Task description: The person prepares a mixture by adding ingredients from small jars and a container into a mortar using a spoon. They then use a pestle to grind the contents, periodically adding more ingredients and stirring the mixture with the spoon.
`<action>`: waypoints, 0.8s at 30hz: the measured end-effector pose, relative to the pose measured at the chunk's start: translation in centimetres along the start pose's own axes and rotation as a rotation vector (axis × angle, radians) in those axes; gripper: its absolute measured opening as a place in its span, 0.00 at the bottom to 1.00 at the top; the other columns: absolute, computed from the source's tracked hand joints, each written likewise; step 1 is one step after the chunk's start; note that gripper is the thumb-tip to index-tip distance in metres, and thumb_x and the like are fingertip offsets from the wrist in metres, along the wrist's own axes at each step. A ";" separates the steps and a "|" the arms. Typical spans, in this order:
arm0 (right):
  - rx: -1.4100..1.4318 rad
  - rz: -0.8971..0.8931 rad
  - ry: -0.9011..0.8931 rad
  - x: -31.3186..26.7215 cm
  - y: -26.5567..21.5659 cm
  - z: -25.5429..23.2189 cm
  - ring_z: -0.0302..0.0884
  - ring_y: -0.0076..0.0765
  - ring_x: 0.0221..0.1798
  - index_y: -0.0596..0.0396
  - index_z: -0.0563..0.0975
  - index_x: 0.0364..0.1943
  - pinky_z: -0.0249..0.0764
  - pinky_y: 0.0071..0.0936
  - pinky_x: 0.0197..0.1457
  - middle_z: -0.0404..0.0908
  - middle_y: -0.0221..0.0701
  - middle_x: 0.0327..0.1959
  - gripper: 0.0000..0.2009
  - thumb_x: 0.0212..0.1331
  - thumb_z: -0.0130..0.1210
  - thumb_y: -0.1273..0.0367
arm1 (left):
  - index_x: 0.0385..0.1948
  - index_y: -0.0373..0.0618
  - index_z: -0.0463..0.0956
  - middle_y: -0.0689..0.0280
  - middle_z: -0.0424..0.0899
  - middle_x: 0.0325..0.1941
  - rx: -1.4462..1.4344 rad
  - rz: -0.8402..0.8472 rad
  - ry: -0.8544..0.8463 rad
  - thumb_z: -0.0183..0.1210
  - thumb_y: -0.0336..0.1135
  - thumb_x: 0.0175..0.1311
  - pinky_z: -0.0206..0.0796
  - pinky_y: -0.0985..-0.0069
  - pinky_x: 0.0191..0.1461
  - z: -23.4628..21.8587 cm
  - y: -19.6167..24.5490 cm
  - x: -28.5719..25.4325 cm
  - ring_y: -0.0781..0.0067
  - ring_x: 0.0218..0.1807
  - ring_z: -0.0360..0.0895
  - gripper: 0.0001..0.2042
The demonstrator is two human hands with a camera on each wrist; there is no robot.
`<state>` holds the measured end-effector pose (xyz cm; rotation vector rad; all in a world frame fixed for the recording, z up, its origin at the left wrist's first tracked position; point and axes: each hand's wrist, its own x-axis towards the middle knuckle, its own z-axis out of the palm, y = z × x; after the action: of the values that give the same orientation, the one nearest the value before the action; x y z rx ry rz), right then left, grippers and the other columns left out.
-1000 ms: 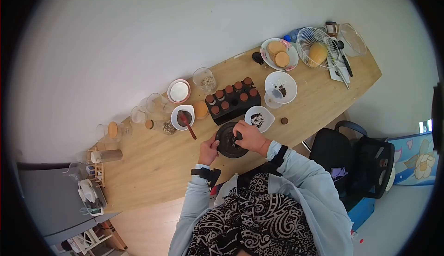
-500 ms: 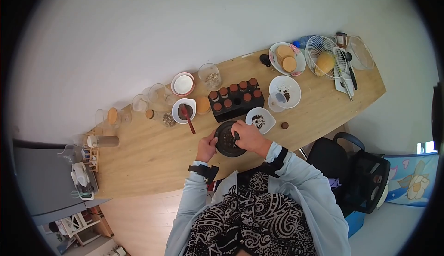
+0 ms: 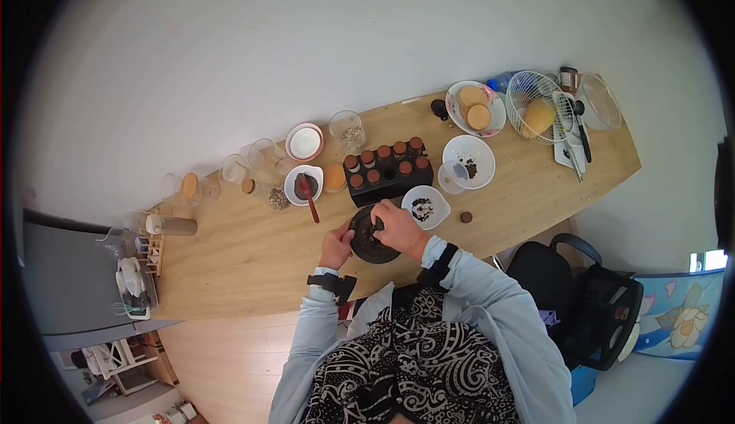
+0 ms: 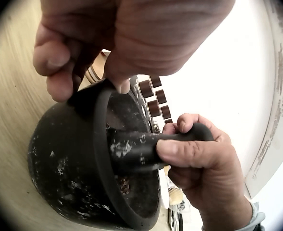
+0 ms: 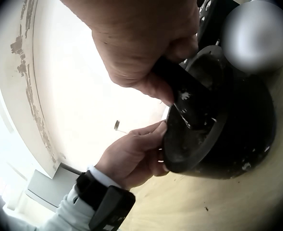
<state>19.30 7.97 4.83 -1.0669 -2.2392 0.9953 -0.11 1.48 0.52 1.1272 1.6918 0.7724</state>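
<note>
A black stone mortar (image 3: 367, 252) stands near the front edge of the wooden table, its outside dusted with whitish smears in the left wrist view. My left hand (image 3: 335, 248) grips its rim on the left, thumb over the edge and fingers against the outer wall. My right hand (image 3: 402, 229) holds a black pestle (image 4: 132, 150) by its handle, thumb along the side. The pestle leans inside the mortar, its lower end hidden. Dark brown bits (image 4: 124, 185) lie at the bottom. Just right of the mortar sits a white bowl (image 3: 442, 208) with dark pieces and whitish powder.
Behind the mortar stands a black rack (image 3: 375, 194) of brown-capped jars. A small brown cap (image 3: 466, 217) lies to the right. Leftward are a white bowl with a red spoon (image 3: 310, 198) and glass jars (image 3: 233, 168). A wire basket (image 3: 528, 87) stands far right.
The right hand and pestle have shifted slightly left over the mortar. My left hand keeps its grip on the rim. The head view has tilted a little.
</note>
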 end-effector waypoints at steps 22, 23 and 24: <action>-0.170 -0.102 -0.163 -0.2 -1.1 -1.4 0.79 0.52 0.35 0.63 0.74 0.35 0.75 0.43 0.39 0.76 0.46 0.36 0.13 0.42 0.56 0.73 | 0.54 0.41 0.76 0.63 0.79 0.19 0.057 -0.091 0.065 0.51 0.28 0.65 0.65 0.76 0.19 0.6 0.4 -0.4 0.76 0.15 0.74 0.16; -0.175 -0.104 -0.149 -0.2 -0.9 -1.3 0.79 0.52 0.35 0.63 0.74 0.35 0.75 0.43 0.39 0.76 0.46 0.36 0.13 0.42 0.56 0.73 | 0.54 0.41 0.76 0.63 0.79 0.19 0.062 -0.077 0.064 0.51 0.28 0.65 0.65 0.76 0.19 0.6 0.4 -0.4 0.76 0.15 0.74 0.16; -0.206 -0.140 -0.173 -0.1 -1.2 -1.6 0.79 0.52 0.35 0.62 0.75 0.34 0.75 0.43 0.39 0.76 0.46 0.35 0.12 0.42 0.56 0.72 | 0.54 0.41 0.76 0.63 0.79 0.18 0.079 -0.075 0.067 0.51 0.28 0.65 0.65 0.76 0.19 0.6 0.5 -0.4 0.77 0.15 0.74 0.16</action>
<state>19.85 8.02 6.76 -0.9212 -2.5637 0.8403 0.65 1.30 0.92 1.0951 1.8237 0.7082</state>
